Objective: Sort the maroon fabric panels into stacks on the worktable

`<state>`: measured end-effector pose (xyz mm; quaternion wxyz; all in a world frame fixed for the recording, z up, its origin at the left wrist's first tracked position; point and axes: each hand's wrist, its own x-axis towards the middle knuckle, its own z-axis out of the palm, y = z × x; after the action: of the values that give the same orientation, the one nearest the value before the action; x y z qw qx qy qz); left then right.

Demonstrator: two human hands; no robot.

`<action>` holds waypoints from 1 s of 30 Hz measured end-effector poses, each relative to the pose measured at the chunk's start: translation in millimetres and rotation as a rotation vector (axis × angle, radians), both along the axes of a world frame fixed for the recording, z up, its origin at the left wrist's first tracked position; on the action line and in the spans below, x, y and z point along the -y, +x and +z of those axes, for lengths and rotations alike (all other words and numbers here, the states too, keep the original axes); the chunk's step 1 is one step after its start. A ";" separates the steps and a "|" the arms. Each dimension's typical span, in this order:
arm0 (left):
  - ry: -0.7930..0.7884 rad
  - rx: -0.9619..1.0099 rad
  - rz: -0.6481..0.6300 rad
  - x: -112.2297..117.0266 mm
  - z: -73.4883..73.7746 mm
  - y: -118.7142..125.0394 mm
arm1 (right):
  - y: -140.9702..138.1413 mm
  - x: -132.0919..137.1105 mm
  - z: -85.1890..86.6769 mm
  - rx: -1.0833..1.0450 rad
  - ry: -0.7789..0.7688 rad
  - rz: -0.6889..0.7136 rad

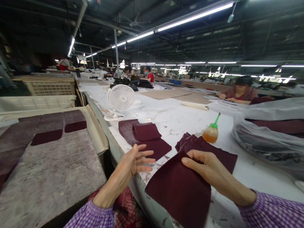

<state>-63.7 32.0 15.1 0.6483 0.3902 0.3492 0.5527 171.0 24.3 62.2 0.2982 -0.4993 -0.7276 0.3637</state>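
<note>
My right hand (204, 166) pinches the top edge of a dark maroon fabric piece (180, 192), which hangs down over the front edge of the white table. Behind it lies a fanned pile of maroon pieces (224, 155). With fingers spread, my left hand (136, 161) hovers at the table edge, to the left of the held piece and holding nothing. Just beyond its fingertips rests another group of maroon pieces (161, 148), with a smaller folded piece (147, 131) on top.
A small white fan (121, 98) stands at the table's left edge. Farther right are a squeeze bottle (211, 132) with amber liquid and a clear plastic bag (283, 152) of dark pieces. On the left, a board (70, 166) carries laid-out maroon strips. A co-worker (241, 91) sits across.
</note>
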 end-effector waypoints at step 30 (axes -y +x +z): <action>0.218 -0.237 0.048 10.2 9.6 19.7 | 4.7 -1.7 12.7 -0.078 -0.231 0.062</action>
<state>-44.0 21.8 24.8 0.5431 0.5121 0.3705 0.5527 175.7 26.1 74.9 0.2557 -0.4932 -0.6837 0.4732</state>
